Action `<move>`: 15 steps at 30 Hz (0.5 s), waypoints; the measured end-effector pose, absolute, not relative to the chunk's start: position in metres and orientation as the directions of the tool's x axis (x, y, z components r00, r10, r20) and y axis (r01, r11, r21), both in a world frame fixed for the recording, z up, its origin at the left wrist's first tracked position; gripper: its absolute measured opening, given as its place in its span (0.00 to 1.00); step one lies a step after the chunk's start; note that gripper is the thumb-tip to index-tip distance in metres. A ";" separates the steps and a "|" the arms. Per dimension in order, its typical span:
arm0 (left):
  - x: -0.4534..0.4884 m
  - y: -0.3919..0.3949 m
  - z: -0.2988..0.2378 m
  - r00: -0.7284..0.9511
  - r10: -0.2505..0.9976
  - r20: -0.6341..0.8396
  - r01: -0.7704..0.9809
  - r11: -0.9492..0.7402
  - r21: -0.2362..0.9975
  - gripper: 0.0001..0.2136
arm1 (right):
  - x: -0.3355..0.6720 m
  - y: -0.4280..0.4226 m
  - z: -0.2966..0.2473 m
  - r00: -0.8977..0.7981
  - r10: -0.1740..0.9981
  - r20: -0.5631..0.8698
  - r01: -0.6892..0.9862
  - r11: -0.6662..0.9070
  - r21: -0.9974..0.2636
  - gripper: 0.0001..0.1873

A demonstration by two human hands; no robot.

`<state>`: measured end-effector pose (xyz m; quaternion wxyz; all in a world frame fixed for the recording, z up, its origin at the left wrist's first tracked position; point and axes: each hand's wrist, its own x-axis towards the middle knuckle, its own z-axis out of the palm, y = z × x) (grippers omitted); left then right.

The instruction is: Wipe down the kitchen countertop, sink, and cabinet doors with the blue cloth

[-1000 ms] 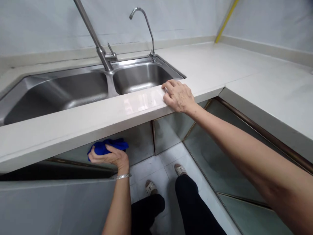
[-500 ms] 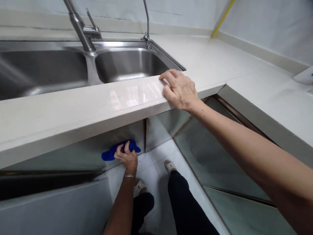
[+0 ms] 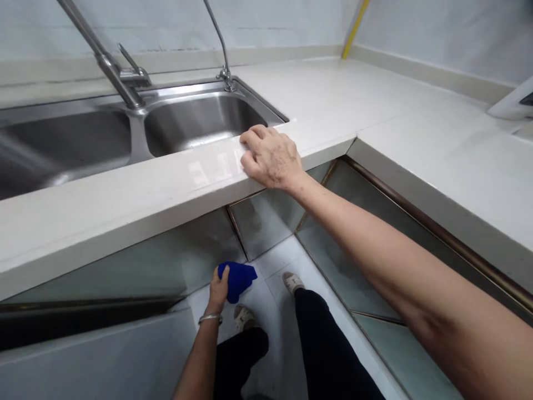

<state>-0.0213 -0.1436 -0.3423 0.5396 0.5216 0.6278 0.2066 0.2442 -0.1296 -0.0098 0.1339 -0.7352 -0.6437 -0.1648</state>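
My left hand (image 3: 218, 290) is closed on a blue cloth (image 3: 239, 279), low down against the bottom corner of a glossy grey cabinet door (image 3: 166, 261) under the sink. A bracelet shows on that wrist. My right hand (image 3: 270, 158) rests on the front edge of the white countertop (image 3: 125, 194), its fingers curled over the edge with nothing in them. The arm reaches in from the lower right.
A steel double sink (image 3: 200, 119) with a tall tap (image 3: 112, 69) and a thin tap (image 3: 222, 55) lies behind the edge. The counter turns a corner at the right, with more cabinet doors (image 3: 341, 266) below. My legs and shoes (image 3: 291, 280) stand on the tiled floor. An open door (image 3: 95, 350) is at lower left.
My left hand has moved down and to the right along the cabinet door with the blue cloth. The view has shifted; my right hand stays on the counter edge.
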 end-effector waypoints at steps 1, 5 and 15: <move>-0.024 -0.147 -0.329 0.166 0.862 -0.479 0.384 0.390 0.837 0.23 | 0.244 -0.130 -0.010 0.120 0.899 0.422 0.991 -0.132 -0.001 0.23; -0.032 -0.162 -0.248 0.295 0.822 -0.487 0.237 0.431 0.871 0.40 | 0.243 -0.131 -0.011 0.141 0.878 0.457 0.990 -0.114 -0.088 0.21; -0.020 -0.160 0.004 0.152 0.972 0.178 0.118 -0.196 0.973 0.33 | 0.241 -0.138 -0.003 0.156 0.866 0.474 0.977 -0.064 -0.203 0.18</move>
